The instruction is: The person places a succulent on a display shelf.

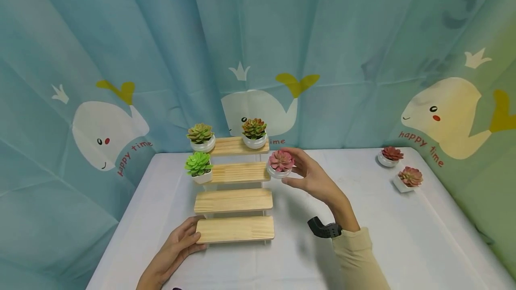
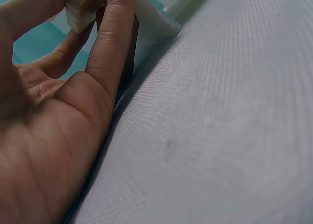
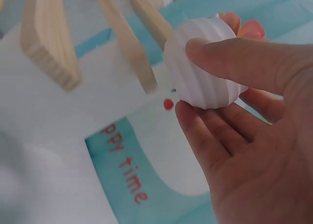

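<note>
My right hand (image 1: pixel 311 174) pinches a pink potted succulent (image 1: pixel 281 161) by its round white pot. This pot (image 3: pixel 200 62) has a ribbed side in the right wrist view, the thumb on one side and fingers on the other. It is beside the right end of the second step from the top of a wooden stepped shelf (image 1: pixel 234 201). My left hand (image 1: pixel 177 247) grips the left end of the lowest board (image 1: pixel 235 229). In the left wrist view, the fingers are around the board's end (image 2: pixel 80 11), close over the white tabletop.
On the top step sit a green succulent (image 1: pixel 200 137) and a red-green succulent (image 1: pixel 254 132). A bright green one (image 1: pixel 199 165) stands at the second step's left end. Far right on the table (image 1: pixel 342 164) are a dark red succulent (image 1: pixel 390 155) and a pinkish one (image 1: pixel 408 179). Behind hangs a whale-print curtain (image 1: pixel 258 21).
</note>
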{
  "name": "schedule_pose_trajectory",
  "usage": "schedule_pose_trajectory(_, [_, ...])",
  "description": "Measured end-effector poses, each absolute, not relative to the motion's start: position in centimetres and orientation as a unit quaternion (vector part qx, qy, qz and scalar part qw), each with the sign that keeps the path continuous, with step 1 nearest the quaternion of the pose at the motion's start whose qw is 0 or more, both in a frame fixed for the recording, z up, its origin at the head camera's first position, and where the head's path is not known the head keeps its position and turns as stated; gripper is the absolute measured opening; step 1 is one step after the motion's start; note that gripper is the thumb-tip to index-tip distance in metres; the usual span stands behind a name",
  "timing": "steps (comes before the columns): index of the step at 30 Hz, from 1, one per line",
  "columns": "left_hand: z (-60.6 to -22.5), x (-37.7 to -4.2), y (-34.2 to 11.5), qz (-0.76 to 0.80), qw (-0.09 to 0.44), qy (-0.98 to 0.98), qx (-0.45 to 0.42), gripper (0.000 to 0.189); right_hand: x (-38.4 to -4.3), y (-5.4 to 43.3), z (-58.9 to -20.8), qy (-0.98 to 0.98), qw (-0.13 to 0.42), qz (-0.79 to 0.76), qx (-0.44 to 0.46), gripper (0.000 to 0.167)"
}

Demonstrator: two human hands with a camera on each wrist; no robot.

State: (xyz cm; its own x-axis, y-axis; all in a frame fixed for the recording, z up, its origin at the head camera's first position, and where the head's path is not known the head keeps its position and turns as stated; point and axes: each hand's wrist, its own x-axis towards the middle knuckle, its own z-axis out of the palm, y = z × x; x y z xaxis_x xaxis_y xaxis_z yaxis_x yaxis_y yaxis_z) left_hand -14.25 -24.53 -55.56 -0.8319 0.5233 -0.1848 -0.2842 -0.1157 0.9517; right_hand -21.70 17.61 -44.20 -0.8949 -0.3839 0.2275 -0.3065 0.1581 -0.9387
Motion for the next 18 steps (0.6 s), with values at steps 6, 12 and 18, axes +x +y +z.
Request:
schedule_pose_trajectory(6, [-55.7,-14.3,-24.6,0.740,0.271,0.608,0.098,0.053,-22.2,15.7,-43.8,0.755,0.034,-0.607,-0.245,0.073])
schedule_pose_trajectory(12, [-55.7,-14.4,-24.6,0.740,0.269,0.608,0.102,0.052,-22.0,14.1,-43.6,0.761,0.021,-0.602,-0.240,0.072])
schedule_pose_trajectory(18, [-55.6,-14.3,-24.6,0.743,0.272,0.603,0.105,0.052,-21.0,12.5,-43.5,0.787,-0.031,-0.579,-0.212,0.073])
